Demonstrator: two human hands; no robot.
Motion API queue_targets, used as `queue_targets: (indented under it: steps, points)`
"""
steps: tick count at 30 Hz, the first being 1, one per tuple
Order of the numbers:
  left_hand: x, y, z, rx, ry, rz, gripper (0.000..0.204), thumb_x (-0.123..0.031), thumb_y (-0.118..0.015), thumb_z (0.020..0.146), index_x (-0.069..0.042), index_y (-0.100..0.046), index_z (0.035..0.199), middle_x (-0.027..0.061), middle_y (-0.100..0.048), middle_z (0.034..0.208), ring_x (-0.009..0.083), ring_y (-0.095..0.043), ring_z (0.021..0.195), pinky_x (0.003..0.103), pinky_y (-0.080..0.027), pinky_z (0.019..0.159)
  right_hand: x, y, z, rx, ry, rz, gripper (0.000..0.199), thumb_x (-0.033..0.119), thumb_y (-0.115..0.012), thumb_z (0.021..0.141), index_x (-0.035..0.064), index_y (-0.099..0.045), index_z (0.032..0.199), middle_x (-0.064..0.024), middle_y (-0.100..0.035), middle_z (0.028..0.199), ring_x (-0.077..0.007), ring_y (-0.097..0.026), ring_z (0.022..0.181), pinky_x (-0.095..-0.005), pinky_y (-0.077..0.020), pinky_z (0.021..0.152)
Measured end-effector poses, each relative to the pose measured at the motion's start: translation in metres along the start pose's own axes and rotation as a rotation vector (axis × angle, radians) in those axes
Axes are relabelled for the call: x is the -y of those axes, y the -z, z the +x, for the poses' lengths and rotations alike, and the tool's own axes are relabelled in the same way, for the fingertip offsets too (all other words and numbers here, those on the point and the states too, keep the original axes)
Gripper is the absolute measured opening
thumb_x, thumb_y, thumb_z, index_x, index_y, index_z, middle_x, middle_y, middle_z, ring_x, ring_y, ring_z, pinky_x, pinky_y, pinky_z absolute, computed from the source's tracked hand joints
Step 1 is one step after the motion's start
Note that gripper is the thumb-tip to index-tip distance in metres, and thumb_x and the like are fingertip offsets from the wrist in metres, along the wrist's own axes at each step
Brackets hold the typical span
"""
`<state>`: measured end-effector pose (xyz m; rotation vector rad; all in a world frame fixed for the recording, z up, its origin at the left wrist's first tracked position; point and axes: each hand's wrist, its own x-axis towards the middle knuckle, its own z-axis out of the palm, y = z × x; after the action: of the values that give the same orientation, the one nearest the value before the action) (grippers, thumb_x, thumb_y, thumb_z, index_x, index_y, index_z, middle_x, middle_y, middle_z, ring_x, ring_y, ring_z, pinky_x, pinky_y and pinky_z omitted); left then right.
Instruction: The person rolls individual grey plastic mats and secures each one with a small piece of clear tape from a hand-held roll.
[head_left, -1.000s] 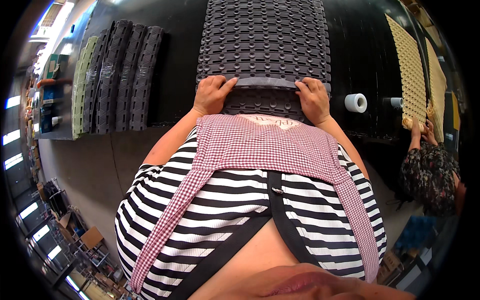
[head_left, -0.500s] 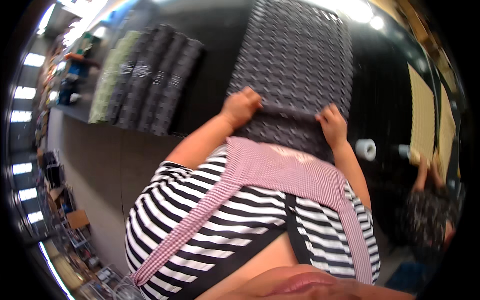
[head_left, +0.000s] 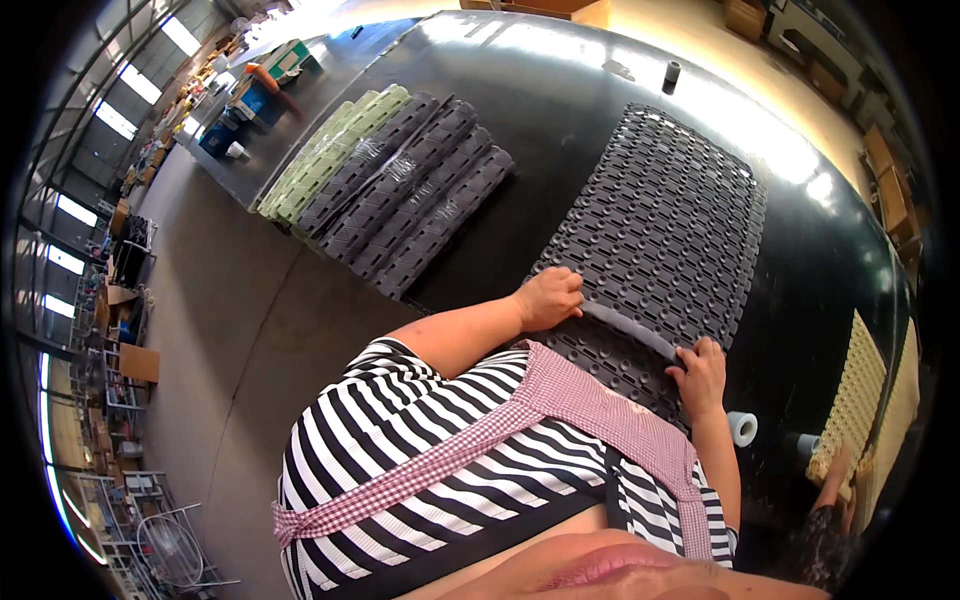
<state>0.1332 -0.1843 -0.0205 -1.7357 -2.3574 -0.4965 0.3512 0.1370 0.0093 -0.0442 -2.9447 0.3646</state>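
A dark grey mat [head_left: 675, 215], covered with rows of small round cups, lies lengthwise on the black table before me. Its near end is folded up into a thin raised roll across the width. At the left end of that fold, my left hand [head_left: 550, 298] is closed with the fingers curled over the edge. My right hand [head_left: 702, 378] pinches the right end between thumb and fingers. Under my apron's edge the nearest strip of mat is partly hidden. A white roll of tape [head_left: 742, 428] stands on the table just right of my right forearm.
Rolled grey mats [head_left: 415, 195] and green rolled mats [head_left: 335, 150] lie side by side at the left. A dark cylinder [head_left: 672, 77] stands on the table beyond my mat. To the right, a co-worker's hand [head_left: 830, 475] touches a yellow mat [head_left: 852, 385].
My view has turned, so the table and mats appear shifted, with more of the far table showing. Both hands stay on the mat's folded end.
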Motion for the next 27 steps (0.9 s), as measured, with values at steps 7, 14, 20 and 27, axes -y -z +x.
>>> queue_targets:
  steps: [7, 14, 20, 27]
  points:
    - [0.007, -0.003, 0.032, -0.031, 0.228, -0.174, 0.015, -0.023, -0.073, 0.090, -0.010, -0.066, 0.090, 0.0132, -0.068, 0.086, 0.0350, -0.067, 0.087, 0.048, -0.053, 0.078, -0.024, -0.004, 0.029, 0.079, -0.225, 0.113, 0.034, 0.020, -0.077, 0.086, 0.0103, -0.067, 0.117, -0.0137, -0.072, 0.102, -0.0348, -0.068, 0.100, -0.0462, -0.0533, 0.082]
    - [0.003, -0.021, 0.040, -0.025, 0.174, 0.103, 0.020, -0.017, -0.068, 0.091, -0.006, -0.070, 0.108, 0.0092, -0.063, 0.099, 0.0301, -0.063, 0.094, 0.042, -0.052, 0.082, -0.017, -0.029, 0.026, -0.123, -0.135, -0.195, 0.019, 0.014, -0.070, 0.089, 0.0098, -0.070, 0.107, -0.0098, -0.064, 0.112, -0.0321, -0.060, 0.109, -0.0465, -0.0486, 0.093]
    - [-0.056, -0.016, 0.013, 0.142, 0.288, 0.090, 0.069, -0.041, -0.066, 0.097, -0.018, -0.043, 0.158, 0.0391, -0.035, 0.156, 0.0555, -0.036, 0.144, 0.061, -0.027, 0.119, 0.012, -0.044, -0.005, -0.090, -0.189, -0.167, 0.068, 0.028, -0.072, 0.093, 0.0150, -0.046, 0.155, -0.0256, -0.051, 0.146, -0.0432, -0.048, 0.137, -0.0506, -0.0389, 0.115]
    - [-0.003, -0.040, 0.095, 0.161, 0.486, 0.062, 0.089, -0.072, -0.051, 0.096, -0.018, -0.031, 0.164, 0.0324, -0.012, 0.168, 0.0502, -0.010, 0.157, 0.064, -0.005, 0.124, -0.036, -0.059, 0.073, -0.159, -0.184, -0.224, 0.075, 0.060, -0.058, 0.098, 0.0203, -0.042, 0.159, -0.0248, -0.032, 0.164, -0.0453, -0.021, 0.155, -0.0559, -0.0155, 0.126]
